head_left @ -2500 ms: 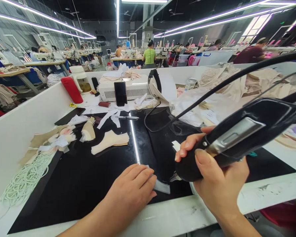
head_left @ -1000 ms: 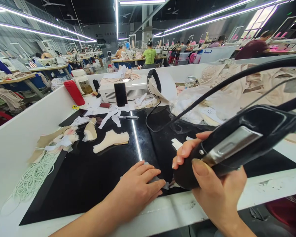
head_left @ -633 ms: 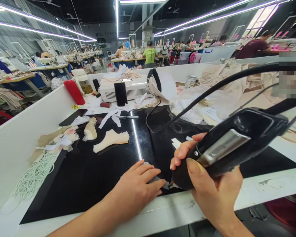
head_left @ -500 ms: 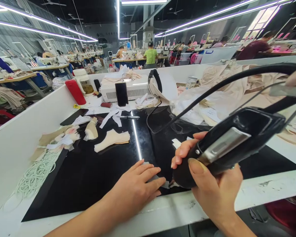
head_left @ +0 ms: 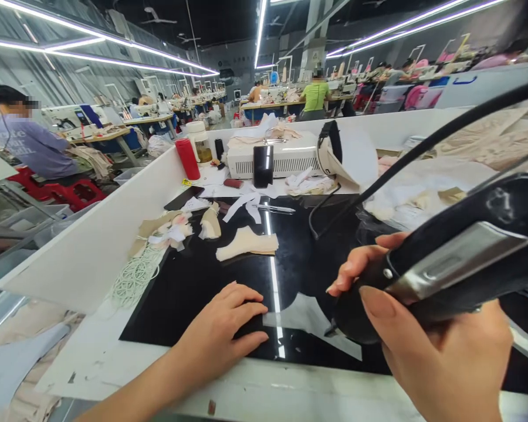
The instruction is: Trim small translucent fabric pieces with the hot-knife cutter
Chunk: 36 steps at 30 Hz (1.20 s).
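My right hand [head_left: 440, 346] is wrapped around a black corded handheld tool [head_left: 449, 269] with a metal lever plate. The tool's small tip is at the right part of a thin, greyish-white, curved fabric piece [head_left: 305, 313] lying on the shiny black mat [head_left: 193, 305]. My left hand [head_left: 224, 319] rests open on the mat, fingers stretched out, beside the left end of that piece; whether the fingertips touch it I cannot tell. Further back lies a stack of cream fabric pieces [head_left: 249, 243]. What the tool is exactly does not show.
A pen [head_left: 275, 208], white strips [head_left: 246, 202] and a coil of pale green cord [head_left: 134, 278] lie around the mat. Behind stand a vented white box [head_left: 290, 161], a phone [head_left: 263, 167] and a red cylinder [head_left: 187, 159]. The tool's black cable [head_left: 422, 149] arches across the right.
The view has swung left. My left hand has come away from the tool's side, uncovering the greyish-white piece. My right hand still grips the tool.
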Each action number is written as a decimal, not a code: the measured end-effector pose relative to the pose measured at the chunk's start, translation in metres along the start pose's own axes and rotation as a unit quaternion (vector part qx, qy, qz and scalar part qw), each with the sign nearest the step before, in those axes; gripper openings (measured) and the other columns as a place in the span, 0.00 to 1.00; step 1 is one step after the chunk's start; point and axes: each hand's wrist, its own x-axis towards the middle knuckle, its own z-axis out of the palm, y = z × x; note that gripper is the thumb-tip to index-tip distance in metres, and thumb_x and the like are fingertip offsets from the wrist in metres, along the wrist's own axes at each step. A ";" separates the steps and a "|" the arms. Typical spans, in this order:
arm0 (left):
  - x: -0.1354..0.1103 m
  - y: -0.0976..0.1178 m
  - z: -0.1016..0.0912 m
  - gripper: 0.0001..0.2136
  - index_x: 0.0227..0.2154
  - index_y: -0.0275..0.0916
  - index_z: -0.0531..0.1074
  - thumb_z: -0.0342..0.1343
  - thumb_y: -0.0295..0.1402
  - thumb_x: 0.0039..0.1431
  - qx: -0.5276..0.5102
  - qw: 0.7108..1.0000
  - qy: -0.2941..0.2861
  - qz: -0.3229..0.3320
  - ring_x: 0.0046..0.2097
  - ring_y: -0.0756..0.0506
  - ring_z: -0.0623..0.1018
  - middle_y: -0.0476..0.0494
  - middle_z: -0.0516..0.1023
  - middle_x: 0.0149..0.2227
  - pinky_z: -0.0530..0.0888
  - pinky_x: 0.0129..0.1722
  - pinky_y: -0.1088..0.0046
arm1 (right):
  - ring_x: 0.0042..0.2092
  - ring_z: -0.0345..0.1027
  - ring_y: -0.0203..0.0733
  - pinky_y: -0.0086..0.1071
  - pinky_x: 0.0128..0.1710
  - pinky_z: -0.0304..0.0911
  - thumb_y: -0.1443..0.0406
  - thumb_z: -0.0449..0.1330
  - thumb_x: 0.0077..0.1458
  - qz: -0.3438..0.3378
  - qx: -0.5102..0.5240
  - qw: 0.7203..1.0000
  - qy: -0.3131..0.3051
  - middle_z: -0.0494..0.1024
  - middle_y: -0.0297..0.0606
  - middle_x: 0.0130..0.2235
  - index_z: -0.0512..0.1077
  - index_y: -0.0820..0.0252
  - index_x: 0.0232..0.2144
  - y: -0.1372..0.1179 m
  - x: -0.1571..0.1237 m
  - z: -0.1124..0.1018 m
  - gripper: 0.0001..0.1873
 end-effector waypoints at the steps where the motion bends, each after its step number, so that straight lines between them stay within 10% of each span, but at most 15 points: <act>1: 0.001 0.001 0.001 0.14 0.51 0.42 0.77 0.66 0.31 0.62 -0.007 1.000 0.003 -0.004 0.55 0.42 0.77 0.42 0.78 0.53 0.71 0.65 0.54 | 0.31 0.78 0.46 0.41 0.32 0.79 0.58 0.74 0.53 0.007 0.018 1.000 -0.003 0.81 0.36 0.34 0.72 0.51 0.48 0.001 0.000 0.006 0.23; 13: 0.008 0.003 0.009 0.02 0.38 0.41 0.77 0.65 0.30 0.64 -0.042 0.999 0.020 -0.018 0.53 0.44 0.76 0.47 0.78 0.50 0.73 0.57 0.64 | 0.28 0.72 0.43 0.39 0.26 0.72 0.57 0.73 0.55 0.022 0.128 0.992 0.001 0.75 0.33 0.33 0.70 0.50 0.47 0.012 -0.001 0.054 0.21; 36: -0.002 0.004 0.004 0.04 0.44 0.42 0.77 0.59 0.32 0.70 -0.018 1.000 -0.014 0.012 0.56 0.44 0.77 0.45 0.78 0.52 0.63 0.68 0.52 | 0.31 0.72 0.41 0.36 0.28 0.73 0.58 0.71 0.58 0.020 0.152 0.988 -0.032 0.74 0.30 0.33 0.67 0.52 0.48 0.020 -0.007 0.067 0.21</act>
